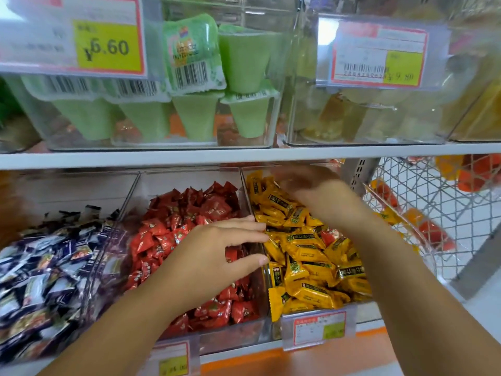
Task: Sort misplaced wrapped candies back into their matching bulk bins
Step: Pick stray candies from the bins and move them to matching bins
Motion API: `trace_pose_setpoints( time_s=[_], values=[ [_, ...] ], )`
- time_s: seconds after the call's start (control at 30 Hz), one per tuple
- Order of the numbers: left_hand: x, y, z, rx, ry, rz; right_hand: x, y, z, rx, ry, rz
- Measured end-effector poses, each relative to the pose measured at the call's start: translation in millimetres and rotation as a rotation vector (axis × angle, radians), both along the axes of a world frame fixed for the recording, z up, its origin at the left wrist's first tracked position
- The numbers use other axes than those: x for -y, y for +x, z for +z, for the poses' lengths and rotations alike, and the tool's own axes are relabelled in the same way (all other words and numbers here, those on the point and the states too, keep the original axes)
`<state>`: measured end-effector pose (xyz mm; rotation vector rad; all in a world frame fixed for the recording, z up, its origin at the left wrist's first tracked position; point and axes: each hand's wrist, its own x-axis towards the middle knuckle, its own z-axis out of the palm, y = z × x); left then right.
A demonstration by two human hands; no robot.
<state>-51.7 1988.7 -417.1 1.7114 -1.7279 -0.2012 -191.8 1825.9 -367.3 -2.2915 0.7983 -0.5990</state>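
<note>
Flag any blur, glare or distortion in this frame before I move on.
Head view: the right hand is smeared by motion blur above the yellow candies, so its fingers are unreadable. The left hand is fairly sharp. The upper right price tag is soft and washed out by glare. The shelf edge bows slightly, which is wide-angle distortion.
</note>
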Motion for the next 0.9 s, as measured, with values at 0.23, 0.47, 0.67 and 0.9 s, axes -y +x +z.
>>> trace_pose_setpoints(
  time_s=[0.23,0.47,0.67,0.9],
  values=[
    [12.1,3.1,2.6,0.067,-0.054,0.035,11.5,-79.2,10.8,-0.478,-0.008,-0.036],
    [25.5,-5.4,-2.4,0.035,-0.072,0.050,7.0,-82.0,-8.6,-0.349,-0.138,-0.086],
    [24.6,-10.7,-4.6,0.039,-0.045,0.022,-4.9,-49.7,-8.0,0.104,-0.066,-0.162],
    [17.2,-6.3,-11.1,-0.047,-0.028,-0.006,-12.9,16.7,-13.5,0.215,0.055,0.047]
  ],
)
